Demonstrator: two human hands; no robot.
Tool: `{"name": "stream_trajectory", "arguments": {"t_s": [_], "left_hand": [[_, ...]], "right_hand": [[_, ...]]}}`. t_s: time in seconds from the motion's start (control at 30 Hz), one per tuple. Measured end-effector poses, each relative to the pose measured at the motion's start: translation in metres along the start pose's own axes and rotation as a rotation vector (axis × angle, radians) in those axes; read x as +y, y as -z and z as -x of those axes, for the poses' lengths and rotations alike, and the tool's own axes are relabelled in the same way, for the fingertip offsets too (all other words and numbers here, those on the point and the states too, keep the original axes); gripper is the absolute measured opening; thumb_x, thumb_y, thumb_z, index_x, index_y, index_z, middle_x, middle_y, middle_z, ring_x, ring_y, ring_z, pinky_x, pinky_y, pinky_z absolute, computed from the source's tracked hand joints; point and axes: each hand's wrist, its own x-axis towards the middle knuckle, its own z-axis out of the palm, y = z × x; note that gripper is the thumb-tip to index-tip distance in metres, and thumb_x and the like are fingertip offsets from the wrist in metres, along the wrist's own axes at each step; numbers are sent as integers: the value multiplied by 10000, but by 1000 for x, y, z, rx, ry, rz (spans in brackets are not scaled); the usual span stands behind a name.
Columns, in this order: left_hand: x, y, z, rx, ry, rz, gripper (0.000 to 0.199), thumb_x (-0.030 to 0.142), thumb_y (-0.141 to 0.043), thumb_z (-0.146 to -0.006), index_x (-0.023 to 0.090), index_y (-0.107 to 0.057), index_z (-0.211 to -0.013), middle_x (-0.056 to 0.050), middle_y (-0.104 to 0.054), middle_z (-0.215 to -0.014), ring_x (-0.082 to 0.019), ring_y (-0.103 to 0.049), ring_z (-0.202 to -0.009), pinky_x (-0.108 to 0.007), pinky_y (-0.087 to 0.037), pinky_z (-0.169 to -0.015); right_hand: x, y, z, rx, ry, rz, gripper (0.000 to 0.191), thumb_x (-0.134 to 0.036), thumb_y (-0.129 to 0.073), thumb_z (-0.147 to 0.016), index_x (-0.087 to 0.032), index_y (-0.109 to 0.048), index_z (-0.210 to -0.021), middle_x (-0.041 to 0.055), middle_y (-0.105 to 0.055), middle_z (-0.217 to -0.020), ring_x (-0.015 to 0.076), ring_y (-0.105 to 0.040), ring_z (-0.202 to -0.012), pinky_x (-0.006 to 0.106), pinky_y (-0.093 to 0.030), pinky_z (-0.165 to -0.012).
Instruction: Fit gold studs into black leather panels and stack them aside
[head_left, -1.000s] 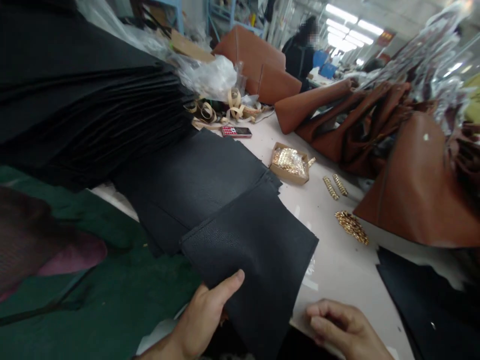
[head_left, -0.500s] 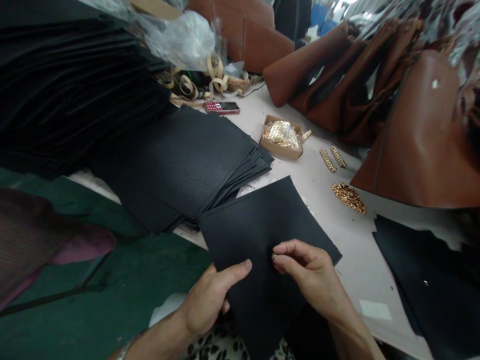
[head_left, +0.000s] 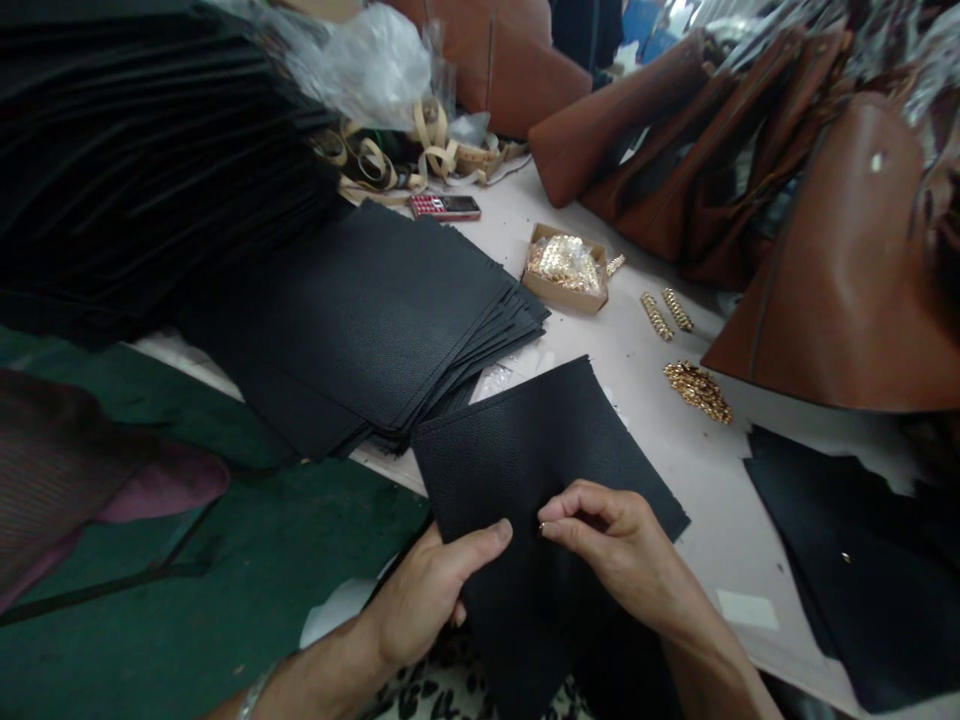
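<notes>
An open cardboard box [head_left: 564,293] stands on the pale table [head_left: 679,455], filled with gold-coloured pieces [head_left: 562,260] partly under clear plastic. Nearer the person, two short gold strips [head_left: 657,317] and a loose gold pile [head_left: 697,391] lie outside it. The left hand [head_left: 439,575] is closed on a black panel [head_left: 510,445] at the table's near edge, thumb on top; the right hand [head_left: 611,535] pinches a small metal piece [head_left: 541,527] at the panel's face, contact between them too small to tell
</notes>
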Motion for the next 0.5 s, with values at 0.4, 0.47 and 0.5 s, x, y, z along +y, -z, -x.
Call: {"name": "stream_trajectory", "arguments": {"t_s": [0.4, 0.47, 0.5], "left_hand": [[6, -3, 8, 57, -16, -186, 473, 638, -606, -812, 178, -664, -723, -18, -654, -677, -106, -435, -474, -222, -335, -415], [0, 2, 8, 142, -55, -285, 422, 611, -602, -821, 210, -720, -881, -49, -723, -822, -141, -508, -504, -247, -405, -435], [-4, 6, 6, 167, -108, -343, 398, 584, -600, -829, 232, -730, -961, -59, -738, -888, -166, -555, -537, -265, -448, -458]], "right_hand": [[4, -6, 0, 72, -52, -155, 96, -209, -729, -784, -189, -653, -839, -40, -617, -738, 110, -564, -686, 227, -420, -647], [3, -8, 0, 119, -71, -194, 204, -213, -765, -748, -192, -608, -876, -56, -593, -706, 100, -536, -635, 214, -409, -598], [2, -7, 0, 139, -74, -174, 236, -228, -784, -734, -192, -600, -877, -59, -587, -692, 96, -527, -616, 208, -403, -578]]}}
